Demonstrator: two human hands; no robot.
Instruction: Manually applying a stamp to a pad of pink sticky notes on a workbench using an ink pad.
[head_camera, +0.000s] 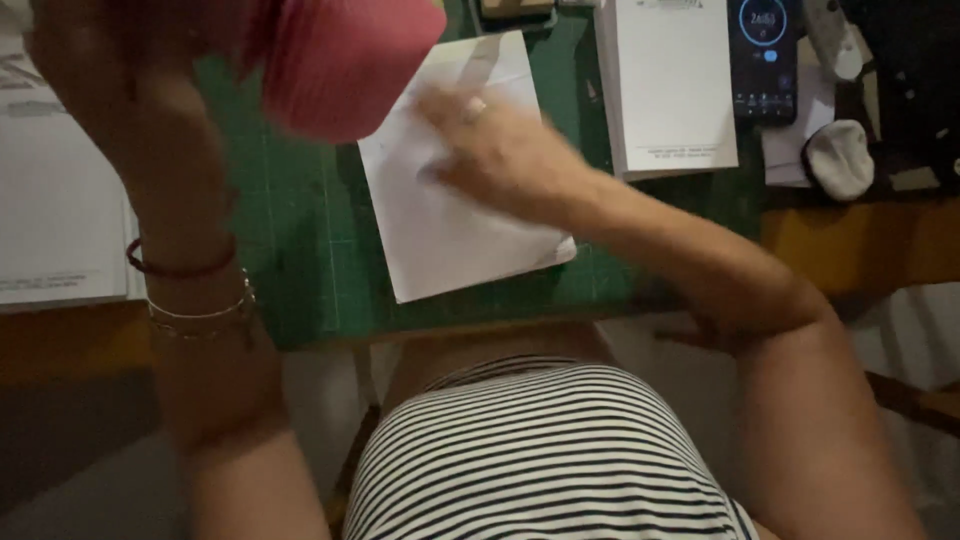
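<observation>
From here I see my right hand (490, 150) lying flat on a white sheet of paper (450, 215), palm down, fingers stretched out and slightly spread, pressing the sheet against the green cutting mat (300, 250). The hand is motion-blurred, so I cannot tell how each fingertip sits. There is a ring (474, 105) on one finger. The paper lies at a slant in the middle of the mat, its near corner pointing toward my body, its far edge running under a blurred pink thing (340, 60).

My left hand (90, 70) is raised at the far left, close to the camera and badly out of focus. It seems to hold that pink thing, which looks ribbed and rounded, but I cannot tell how the fingers close on it. On the left wrist I see a dark red band (175, 268) and a thin chain bracelet (200, 315) nearer to me.

To the right of the paper, on the far side of the mat, lies a white pad or box (670, 90), and just right of it a phone (763, 60) with a lit screen showing a round dial. Further right sits a small white rounded object (840, 160). At the left edge lies another white printed sheet (50, 230). Nearest to me is my striped shirt (540, 460).
</observation>
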